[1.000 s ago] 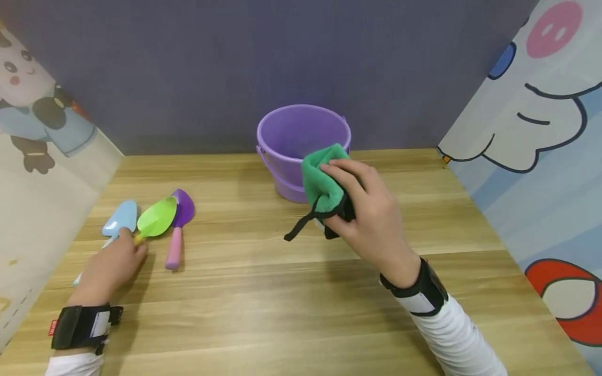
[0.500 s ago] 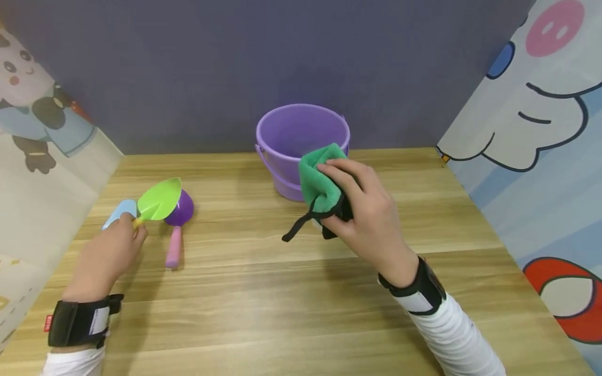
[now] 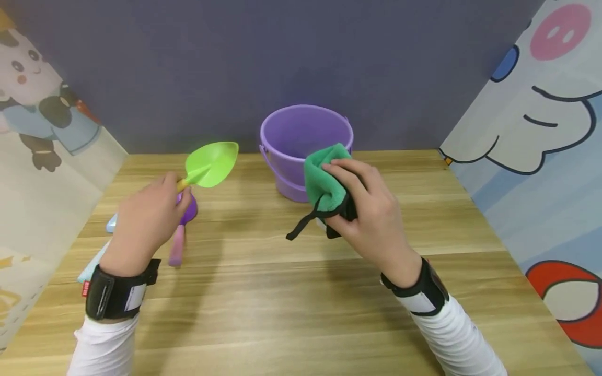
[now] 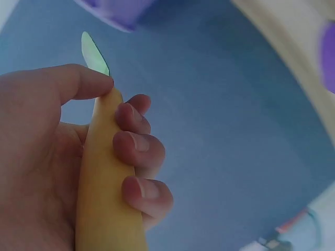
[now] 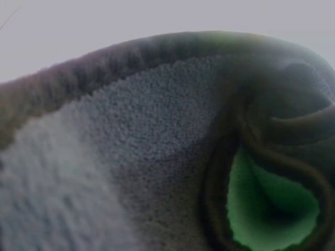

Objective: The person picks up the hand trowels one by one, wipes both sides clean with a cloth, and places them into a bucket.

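My left hand [image 3: 150, 219] grips a toy shovel by its yellow handle [image 4: 107, 183], fingers curled round it. The shovel's light green blade [image 3: 211, 164] points away to the right, raised over the table. In the right hand [image 3: 371, 214] is a folded green cloth [image 3: 324, 180] with black edging and a black loop, pinched between thumb and fingers in front of the purple bucket [image 3: 291, 172]. Up close in the right wrist view, the cloth's grey side [image 5: 152, 120] fills most of the picture. A purple scoop with a pink handle [image 3: 176, 245] lies below the left hand.
A light blue toy shovel [image 3: 94, 263] lies at the left, partly hidden by the left hand and wrist. The bucket stands near the back of the wooden table [image 3: 263, 292], before a dark grey wall [image 3: 197, 68]. Cartoon-printed walls flank both sides.
My left hand has lifted the green shovel off the table and carried it up and to the right, away from the blue and purple tools. The right hand stays with the cloth.
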Available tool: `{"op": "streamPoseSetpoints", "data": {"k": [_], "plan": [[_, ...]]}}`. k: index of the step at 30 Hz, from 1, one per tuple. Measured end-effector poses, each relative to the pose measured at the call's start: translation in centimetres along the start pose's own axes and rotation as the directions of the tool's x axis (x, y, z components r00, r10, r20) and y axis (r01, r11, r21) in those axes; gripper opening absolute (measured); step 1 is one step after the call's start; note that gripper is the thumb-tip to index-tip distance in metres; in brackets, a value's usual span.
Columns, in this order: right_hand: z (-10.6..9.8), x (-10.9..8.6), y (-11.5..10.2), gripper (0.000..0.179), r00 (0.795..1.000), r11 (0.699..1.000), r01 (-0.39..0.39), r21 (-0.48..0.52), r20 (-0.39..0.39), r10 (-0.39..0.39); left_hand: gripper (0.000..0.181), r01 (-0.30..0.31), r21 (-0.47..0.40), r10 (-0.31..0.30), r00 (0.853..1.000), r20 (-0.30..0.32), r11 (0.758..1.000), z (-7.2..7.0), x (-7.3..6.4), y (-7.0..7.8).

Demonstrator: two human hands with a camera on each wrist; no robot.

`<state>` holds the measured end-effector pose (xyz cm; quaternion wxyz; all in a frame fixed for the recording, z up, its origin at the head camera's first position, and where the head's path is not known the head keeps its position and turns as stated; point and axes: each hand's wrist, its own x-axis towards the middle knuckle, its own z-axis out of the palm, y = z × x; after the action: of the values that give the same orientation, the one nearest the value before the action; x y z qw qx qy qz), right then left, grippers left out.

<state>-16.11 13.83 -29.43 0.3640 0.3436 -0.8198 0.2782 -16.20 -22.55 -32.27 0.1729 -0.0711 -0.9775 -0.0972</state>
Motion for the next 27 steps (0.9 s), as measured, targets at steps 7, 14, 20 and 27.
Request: {"op": "streamPoseSetpoints", "data": {"k": [7, 14, 20, 27], "plan": [[-0.3, -0.1, 0.4, 0.061, 1.0, 1.0, -0.008, -0.011, -0.007, 0.008, 0.027, -0.108, -0.01, 0.106, 0.988, -0.113, 0.994, -0.5, 2.8, 5.9], [-0.5, -0.4, 0.4, 0.061, 1.0, 1.0, -0.006, -0.001, -0.023, 0.006, 0.028, -0.166, -0.02, 0.163, 0.978, -0.13, 0.986, -0.2, 3.6, 10.3], [-0.4, -0.6, 0.3, 0.057, 0.999, 1.0, -0.003, 0.011, -0.048, 0.003, 0.026, -0.195, 0.009, 0.195, 0.975, -0.11, 0.981, 0.0, 3.4, 12.6], [-0.5, -0.7, 0.2, 0.057, 0.998, 1.0, 0.011, 0.005, -0.061, -0.011, 0.024, -0.222, 0.037, 0.225, 0.966, -0.13, 0.974, 0.0, 3.0, 14.1]]}}
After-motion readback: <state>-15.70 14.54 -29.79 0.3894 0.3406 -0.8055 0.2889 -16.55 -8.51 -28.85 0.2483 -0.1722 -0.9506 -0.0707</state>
